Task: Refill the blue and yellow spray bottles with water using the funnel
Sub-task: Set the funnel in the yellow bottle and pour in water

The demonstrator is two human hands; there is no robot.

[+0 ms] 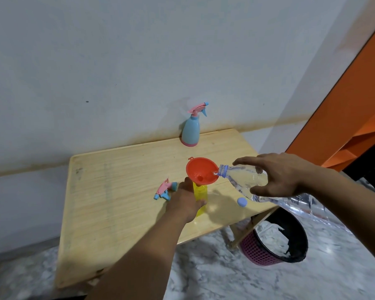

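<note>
- Head view: counter [121,191] of pale wood stands against a white wall, its near left corner running toward the bottom of the frame.
- Yellow spray bottle [200,197] stands upright near the middle of the counter, its head removed; the left hand [185,201] grips its body, fingers [201,203] curled round it, so much of the bottle is hidden behind the hand.
- Orange funnel [200,171] sits in the yellow bottle's neck; the spout is out of sight inside.
- Right hand [277,175] holds a clear water bottle [245,180] tilted mouth-down, its fingers and thumb spread wide round the body; the bottle's mouth touches the funnel's right rim. Whether water is flowing is hard to make out.
- Removed sprayer head [165,190] lies on the counter just left of the left hand, partly covered by it.
- Blue cap [242,202] lies near the counter's right edge, below the water bottle.
- Blue spray bottle [191,128] stands upright at the far edge, by the wall, sprayer fitted.
- Pink basket [273,241] on the floor beyond the right edge, partly hidden by the counter's leg.
</note>
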